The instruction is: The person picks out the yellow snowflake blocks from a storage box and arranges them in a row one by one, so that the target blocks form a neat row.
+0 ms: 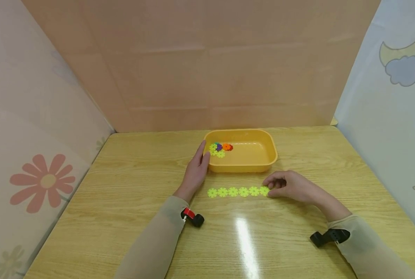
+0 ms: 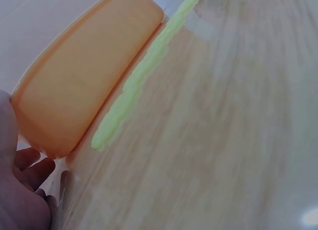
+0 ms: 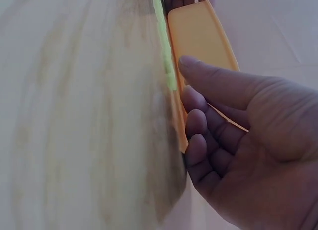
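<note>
My left hand [image 1: 195,169] rests against the left end of a yellow plastic tray [image 1: 242,169], its fingers along the outer wall and its thumb by the front corner. In front of the tray, several yellow-green snowflake discs [image 1: 233,192] lie flat in a straight row on the table. At the row's right end my right hand [image 1: 296,187] pinches the last snowflake disc [image 1: 264,190] between thumb and index finger, the other fingers curled. From the right wrist, the row shows edge-on as a thin green strip [image 3: 166,51] ending by the thumb.
Inside the tray's left part lie more discs: yellow-green ones [image 1: 221,154], a purple one [image 1: 219,147], an orange one [image 1: 226,147] and a red one [image 1: 231,147]. The wooden table [image 1: 123,186] meets a beige back panel [image 1: 207,77], with patterned side panels left and right.
</note>
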`<state>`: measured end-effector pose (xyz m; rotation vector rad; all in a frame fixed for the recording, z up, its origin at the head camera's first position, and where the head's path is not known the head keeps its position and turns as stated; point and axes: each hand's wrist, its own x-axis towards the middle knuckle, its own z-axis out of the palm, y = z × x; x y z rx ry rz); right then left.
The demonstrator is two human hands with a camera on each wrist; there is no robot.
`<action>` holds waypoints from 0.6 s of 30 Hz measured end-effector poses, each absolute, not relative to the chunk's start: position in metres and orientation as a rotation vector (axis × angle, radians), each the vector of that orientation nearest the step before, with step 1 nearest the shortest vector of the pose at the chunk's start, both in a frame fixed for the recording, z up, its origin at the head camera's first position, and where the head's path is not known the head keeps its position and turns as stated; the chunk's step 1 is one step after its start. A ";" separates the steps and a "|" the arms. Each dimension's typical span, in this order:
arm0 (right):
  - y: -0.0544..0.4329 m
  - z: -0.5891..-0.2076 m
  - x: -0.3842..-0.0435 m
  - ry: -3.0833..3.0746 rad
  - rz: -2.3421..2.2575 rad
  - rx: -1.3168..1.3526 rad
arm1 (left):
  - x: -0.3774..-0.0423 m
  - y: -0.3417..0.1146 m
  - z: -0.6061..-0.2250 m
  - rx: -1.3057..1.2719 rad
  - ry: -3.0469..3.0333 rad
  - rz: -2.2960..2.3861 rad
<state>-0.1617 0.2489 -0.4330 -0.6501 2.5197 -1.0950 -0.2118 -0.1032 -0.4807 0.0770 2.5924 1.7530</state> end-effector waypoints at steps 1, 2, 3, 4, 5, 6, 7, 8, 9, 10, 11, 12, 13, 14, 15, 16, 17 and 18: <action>0.249 -0.432 -0.161 2.519 -1.102 -0.649 | -0.212 -0.103 -0.481 0.081 2.593 1.757; 0.250 -0.430 -0.161 2.526 -1.102 -0.651 | -0.211 -0.103 -0.481 0.084 2.594 1.758; 0.250 -0.428 -0.160 2.533 -1.098 -0.653 | -0.211 -0.103 -0.481 0.087 2.593 1.760; 0.251 -0.425 -0.160 2.536 -1.099 -0.650 | -0.211 -0.103 -0.480 0.089 2.591 1.762; 0.251 -0.422 -0.160 2.541 -1.097 -0.650 | -0.211 -0.103 -0.480 0.091 2.592 1.764; 0.251 -0.418 -0.160 2.544 -1.098 -0.649 | -0.210 -0.103 -0.480 0.090 2.589 1.764; 0.251 -0.414 -0.160 2.549 -1.097 -0.646 | -0.210 -0.103 -0.479 0.089 2.586 1.767; 0.250 -0.410 -0.160 2.560 -1.094 -0.644 | -0.210 -0.103 -0.479 0.088 2.587 1.764; 0.248 -0.405 -0.160 2.566 -1.100 -0.653 | -0.209 -0.103 -0.478 0.089 2.587 1.765; 0.246 -0.401 -0.161 2.573 -1.105 -0.651 | -0.209 -0.103 -0.478 0.089 2.588 1.764; 0.244 -0.396 -0.162 2.582 -1.110 -0.657 | -0.209 -0.103 -0.477 0.090 2.589 1.762; 0.242 -0.391 -0.163 2.591 -1.115 -0.669 | -0.209 -0.103 -0.477 0.091 2.589 1.760; 0.239 -0.386 -0.164 2.600 -1.117 -0.683 | -0.209 -0.103 -0.477 0.092 2.591 1.759; 0.235 -0.382 -0.166 2.604 -1.127 -0.697 | -0.209 -0.103 -0.477 0.090 2.591 1.758; 0.232 -0.379 -0.169 2.603 -1.138 -0.710 | -0.210 -0.103 -0.478 0.092 2.593 1.758; 0.228 -0.376 -0.172 2.602 -1.141 -0.703 | -0.210 -0.103 -0.478 0.092 2.592 1.758; 0.224 -0.374 -0.176 2.607 -1.137 -0.708 | -0.210 -0.103 -0.479 0.092 2.590 1.762; 0.220 -0.372 -0.179 2.608 -1.133 -0.715 | -0.210 -0.103 -0.480 0.092 2.586 1.766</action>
